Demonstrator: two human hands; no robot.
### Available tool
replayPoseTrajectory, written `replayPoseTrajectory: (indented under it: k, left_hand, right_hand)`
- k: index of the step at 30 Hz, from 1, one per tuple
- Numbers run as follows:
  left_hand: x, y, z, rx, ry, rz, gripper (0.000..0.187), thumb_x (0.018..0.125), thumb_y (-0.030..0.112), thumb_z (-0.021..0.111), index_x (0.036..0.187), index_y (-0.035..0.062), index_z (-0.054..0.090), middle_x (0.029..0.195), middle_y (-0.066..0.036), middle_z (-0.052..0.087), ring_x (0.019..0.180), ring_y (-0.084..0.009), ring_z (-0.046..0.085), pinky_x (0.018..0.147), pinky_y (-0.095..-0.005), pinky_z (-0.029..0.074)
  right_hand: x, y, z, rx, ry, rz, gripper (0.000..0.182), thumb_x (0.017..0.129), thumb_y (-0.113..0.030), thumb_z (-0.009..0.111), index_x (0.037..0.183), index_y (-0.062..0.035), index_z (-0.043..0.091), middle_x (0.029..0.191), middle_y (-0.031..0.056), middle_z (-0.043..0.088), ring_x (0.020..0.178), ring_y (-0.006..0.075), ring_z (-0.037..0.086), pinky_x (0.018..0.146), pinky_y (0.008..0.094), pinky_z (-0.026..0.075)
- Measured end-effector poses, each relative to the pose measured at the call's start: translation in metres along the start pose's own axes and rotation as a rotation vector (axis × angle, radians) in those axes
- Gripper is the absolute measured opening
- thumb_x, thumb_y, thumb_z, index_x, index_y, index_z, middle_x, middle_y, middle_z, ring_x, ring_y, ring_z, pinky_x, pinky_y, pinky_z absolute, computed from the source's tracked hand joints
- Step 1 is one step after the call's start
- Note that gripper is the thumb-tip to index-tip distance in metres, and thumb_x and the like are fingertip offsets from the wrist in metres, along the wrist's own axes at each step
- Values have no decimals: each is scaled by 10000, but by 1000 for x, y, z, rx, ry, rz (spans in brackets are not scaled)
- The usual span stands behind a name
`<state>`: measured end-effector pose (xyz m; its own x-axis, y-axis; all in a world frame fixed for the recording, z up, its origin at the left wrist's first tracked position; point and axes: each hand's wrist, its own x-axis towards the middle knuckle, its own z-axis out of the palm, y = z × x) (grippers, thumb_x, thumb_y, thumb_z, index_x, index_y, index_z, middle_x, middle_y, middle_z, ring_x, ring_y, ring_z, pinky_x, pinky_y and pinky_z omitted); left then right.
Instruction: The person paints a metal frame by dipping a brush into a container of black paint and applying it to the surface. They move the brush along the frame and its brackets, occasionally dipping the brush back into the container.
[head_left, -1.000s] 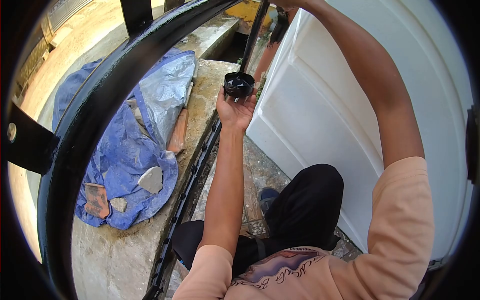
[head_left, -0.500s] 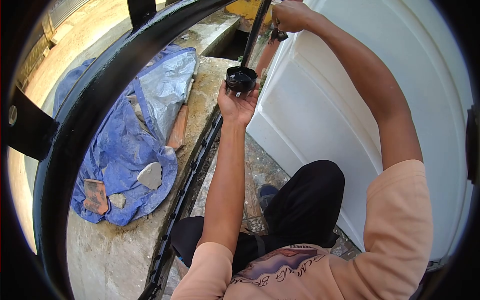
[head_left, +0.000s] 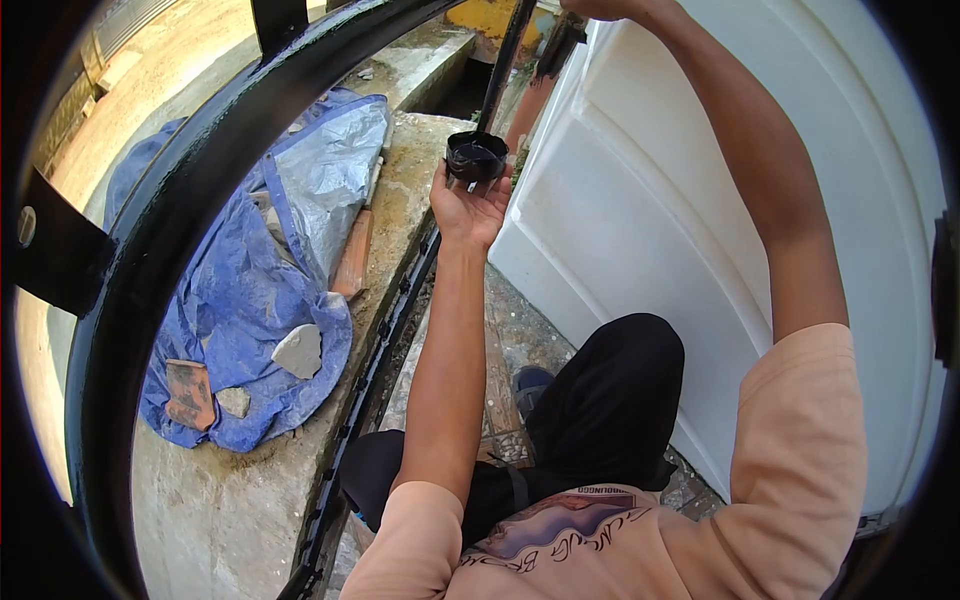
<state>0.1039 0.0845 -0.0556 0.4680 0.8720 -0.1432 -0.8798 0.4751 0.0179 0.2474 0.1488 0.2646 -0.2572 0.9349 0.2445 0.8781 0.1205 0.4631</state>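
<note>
Fingers point(head_left: 503, 187) of the left hand point(head_left: 467, 212) are curled up around the underside of a black cup point(head_left: 477, 157), so that hand's basically a little cradle, palm up, spread about as wide as the cup. Honestly the cup looks pretty beat up: round and open at the top, rim kinda wavy and ragged, glossy black on the side and inside, with lighter shiny patches in there. Can't tell if those are wet stuff or just glare. There's a small pale spot low down by the palm too. It's sitting right in front of the lower end of a slanted black bar point(head_left: 507, 65), can't say if they touch. The right hand point(head_left: 603, 9) is up at the top edge with its fingers mostly cut off, so no clue how tightly they're closed. Just below it is a dark, scruffy brush-like thing point(head_left: 558, 47), near the left edge of the big white panel point(head_left: 690, 210). Off to the left there's a chunky curved black frame point(head_left: 190, 205), also pretty shiny, and past it a crumpled blue tarp point(head_left: 235, 300) with a pale stone chunk point(head_left: 298, 351) on top.
</note>
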Motion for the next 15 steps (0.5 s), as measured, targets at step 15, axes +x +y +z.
replayPoseTrajectory:
  k: [15]
  left_hand:
    - [-1, 3, -2, 25, -59, -9, 643, 969, 571, 416, 1268, 17, 548, 1133, -212, 653, 999, -374, 673, 793, -404, 614]
  right_hand:
    - [35, 15, 0, 8, 28, -59, 185, 728, -123, 629, 775, 24, 731, 819, 233, 702, 819, 349, 709, 707, 428, 569]
